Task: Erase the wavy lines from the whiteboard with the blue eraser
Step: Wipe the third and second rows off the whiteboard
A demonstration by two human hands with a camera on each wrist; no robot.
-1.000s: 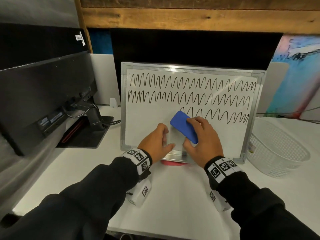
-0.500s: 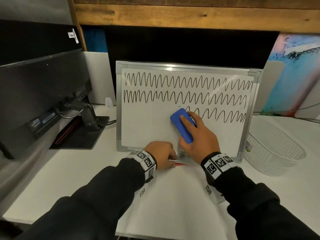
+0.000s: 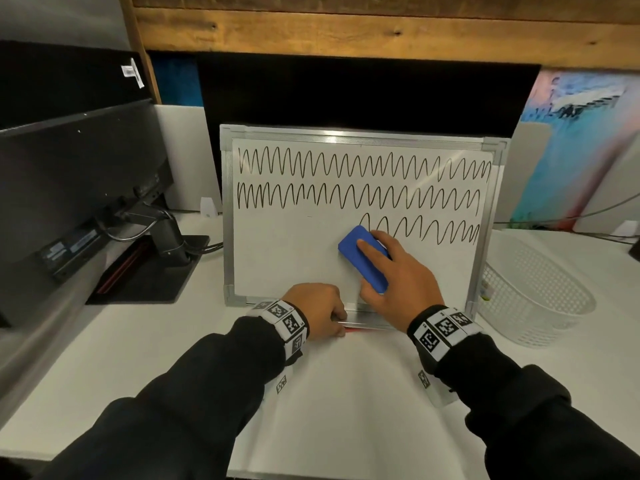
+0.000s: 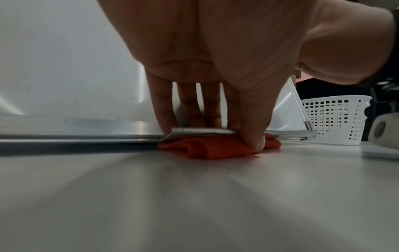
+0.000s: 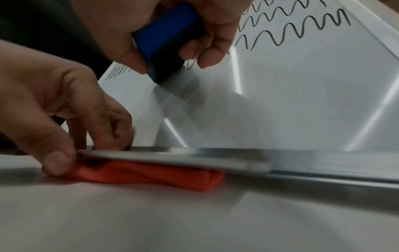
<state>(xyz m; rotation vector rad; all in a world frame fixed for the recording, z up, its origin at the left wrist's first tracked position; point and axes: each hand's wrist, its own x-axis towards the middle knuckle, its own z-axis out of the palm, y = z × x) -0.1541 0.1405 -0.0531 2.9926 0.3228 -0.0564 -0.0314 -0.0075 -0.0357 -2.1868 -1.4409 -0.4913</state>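
A metal-framed whiteboard [image 3: 284, 258] leans back on the desk, with two full rows of black wavy lines [image 3: 363, 166] and a third row left only on its right half [image 3: 429, 232]. My right hand [image 3: 398, 275] grips the blue eraser [image 3: 353, 245] and presses it on the board at the left end of that third row; the right wrist view shows the eraser [image 5: 164, 35] between thumb and fingers. My left hand [image 3: 322, 311] pinches the board's bottom tray edge [image 4: 200, 131], thumb on a red cloth [image 4: 215, 148] under it.
A white plastic basket [image 3: 533, 292] stands right of the board. A black monitor [image 3: 69, 188] on its stand fills the left. A cable runs behind the basket. The white desk [image 3: 346, 393] stretches in front of the board.
My left hand slid from the board face down to the bottom tray edge. My right hand shifted the eraser slightly, still at the left end of the third row.
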